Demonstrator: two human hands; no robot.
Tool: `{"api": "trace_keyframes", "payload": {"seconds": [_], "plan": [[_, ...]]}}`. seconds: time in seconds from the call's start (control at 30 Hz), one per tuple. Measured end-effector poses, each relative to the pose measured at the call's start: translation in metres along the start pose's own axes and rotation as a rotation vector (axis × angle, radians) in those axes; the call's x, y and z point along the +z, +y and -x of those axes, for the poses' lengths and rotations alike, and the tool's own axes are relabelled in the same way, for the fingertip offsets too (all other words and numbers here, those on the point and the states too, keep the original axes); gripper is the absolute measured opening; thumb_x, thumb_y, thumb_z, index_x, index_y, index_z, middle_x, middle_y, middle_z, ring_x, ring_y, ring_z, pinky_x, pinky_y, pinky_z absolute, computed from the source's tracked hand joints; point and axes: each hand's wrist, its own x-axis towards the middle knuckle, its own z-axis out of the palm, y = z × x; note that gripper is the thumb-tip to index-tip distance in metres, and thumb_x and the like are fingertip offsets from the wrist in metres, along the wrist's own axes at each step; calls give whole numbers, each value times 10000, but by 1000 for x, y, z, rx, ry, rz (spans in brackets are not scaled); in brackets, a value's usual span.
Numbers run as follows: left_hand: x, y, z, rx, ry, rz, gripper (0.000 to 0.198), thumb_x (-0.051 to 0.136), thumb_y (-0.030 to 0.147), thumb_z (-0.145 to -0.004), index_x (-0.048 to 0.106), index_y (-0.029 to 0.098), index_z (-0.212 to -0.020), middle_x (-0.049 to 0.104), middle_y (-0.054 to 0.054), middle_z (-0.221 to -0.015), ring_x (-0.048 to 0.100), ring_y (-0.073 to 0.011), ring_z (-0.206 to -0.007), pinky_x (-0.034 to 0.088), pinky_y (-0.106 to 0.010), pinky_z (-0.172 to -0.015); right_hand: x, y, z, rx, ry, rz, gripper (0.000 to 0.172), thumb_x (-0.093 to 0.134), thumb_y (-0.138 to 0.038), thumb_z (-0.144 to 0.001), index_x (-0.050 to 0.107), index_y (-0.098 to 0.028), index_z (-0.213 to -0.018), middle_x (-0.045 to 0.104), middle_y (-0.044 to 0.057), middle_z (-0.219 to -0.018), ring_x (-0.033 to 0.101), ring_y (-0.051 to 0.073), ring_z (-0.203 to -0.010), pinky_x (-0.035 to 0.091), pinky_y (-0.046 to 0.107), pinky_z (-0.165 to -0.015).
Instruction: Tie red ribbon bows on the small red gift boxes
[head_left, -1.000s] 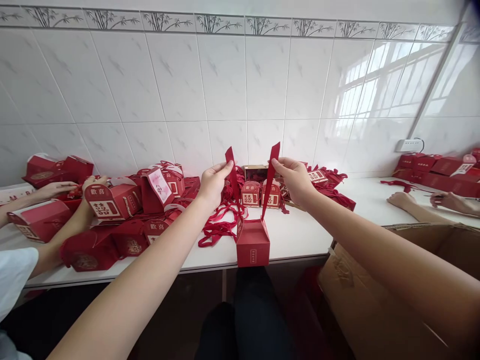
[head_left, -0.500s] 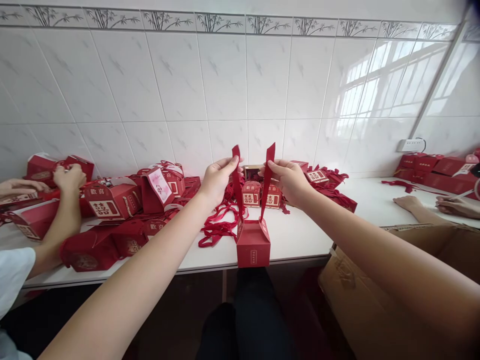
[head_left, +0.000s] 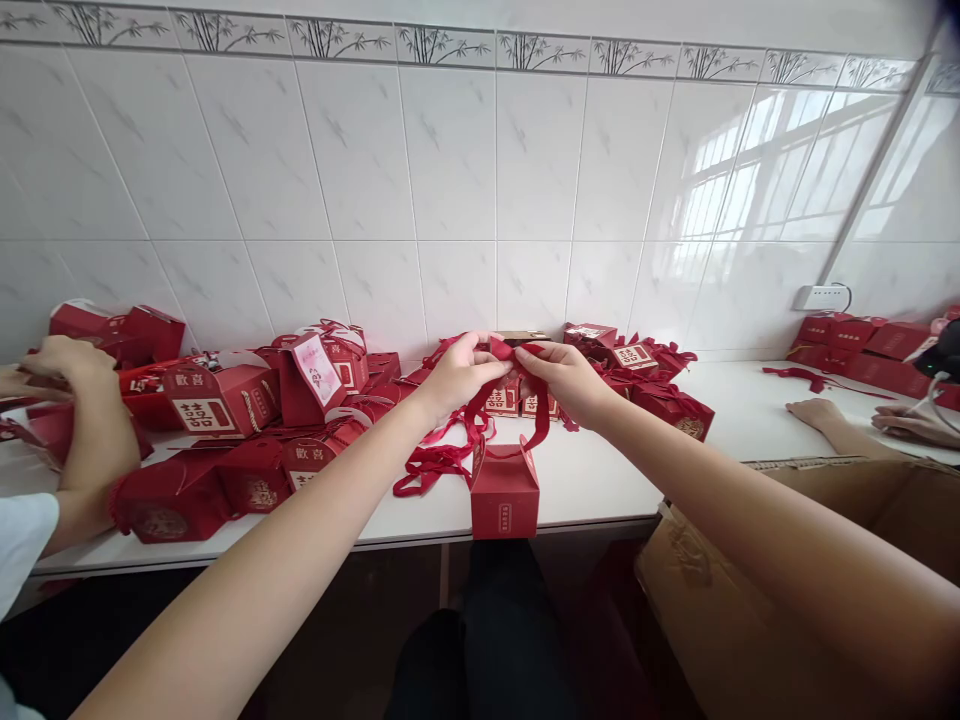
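Observation:
A small red gift box (head_left: 504, 492) stands at the front edge of the white table (head_left: 600, 480). Two ends of a red ribbon (head_left: 545, 415) rise from its top. My left hand (head_left: 463, 371) pinches one ribbon end and my right hand (head_left: 568, 377) pinches the other. Both hands meet just above the box, fingers closed, with the ends crossed between them. Behind the hands stand two small red boxes with gold lettering (head_left: 517, 402).
A heap of red gift boxes (head_left: 225, 400) and loose red ribbons (head_left: 431, 462) covers the table's left. Another person's hands (head_left: 67, 370) work there. A second person's hands (head_left: 900, 420) rest at the right near flat red boxes (head_left: 862, 350). A cardboard carton (head_left: 757, 580) stands below right.
My hands came down and together, bringing the two upright ribbon ends from apart to crossed above the box. The person at left moved their hands further left.

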Motion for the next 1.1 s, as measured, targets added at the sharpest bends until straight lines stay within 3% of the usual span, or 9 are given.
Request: {"api": "trace_keyframes", "payload": {"seconds": [0.1, 0.23, 0.4, 0.47, 0.6, 0.87, 1.0, 1.1], "plan": [[-4, 1, 1, -150, 50, 98, 253, 606, 125, -686, 566, 162, -933, 640, -35, -742, 617, -147, -658, 461, -294, -666, -6, 5, 2, -120, -5, 219, 245, 577, -411, -807, 676, -205, -897, 688, 34, -800, 621, 152, -709, 492, 322, -708], [-7, 0, 2, -267, 100, 213, 261, 612, 110, -635, 580, 162, -889, 626, -35, -737, 604, -148, -604, 455, -287, -584, -16, 11, 8, -508, -72, 883, 233, 474, -257, -880, 680, -236, -988, 695, 48, -985, 616, 191, -920, 452, 352, -828], [-4, 3, 5, -310, 74, 223, 250, 636, 122, -653, 605, 165, -898, 652, -66, -788, 631, -180, -702, 470, -277, -561, -18, 14, 13, -795, 32, 1387, 325, 406, -99, -892, 659, -246, -1032, 714, 29, -972, 598, 202, -1037, 247, 456, -1019], [-2, 5, 7, -304, 69, 228, 239, 619, 116, -673, 611, 161, -908, 652, -72, -797, 631, -174, -707, 478, -272, -564, -17, 14, 14, -845, 68, 1465, 326, 404, -92, -900, 651, -258, -1033, 719, 11, -960, 574, 209, -1094, 143, 488, -1052], [-3, 3, 6, -284, 100, 221, 280, 633, 116, -661, 609, 173, -934, 653, -77, -825, 634, -184, -711, 481, -277, -553, -20, 15, 14, -896, 53, 1548, 346, 410, -82, -906, 638, -299, -1049, 714, -20, -986, 525, 204, -1167, 82, 480, -1060], [-4, -4, 3, -272, 114, 207, 184, 662, 136, -632, 607, 160, -805, 637, -49, -749, 613, -166, -671, 466, -273, -564, -30, 17, 14, -956, -2, 1613, 339, 464, -85, -892, 613, -319, -1086, 698, -38, -1045, 458, 225, -1241, 98, 462, -1045], [-1, -3, 4, -259, 72, 228, 164, 620, 118, -646, 602, 166, -803, 627, -29, -750, 594, -143, -672, 443, -258, -582, -33, 18, 14, -1009, 49, 1682, 315, 441, -92, -902, 623, -282, -1074, 700, -39, -1042, 482, 228, -1217, 101, 440, -1044], [1, -5, 7, -173, 34, 155, 175, 579, 139, -681, 602, 179, -849, 637, -26, -756, 594, -151, -699, 440, -271, -646, -35, 21, 14, -1044, 75, 1700, 309, 448, -98, -896, 624, -272, -1080, 699, -36, -1046, 485, 230, -1211, 105, 439, -1052]]}}
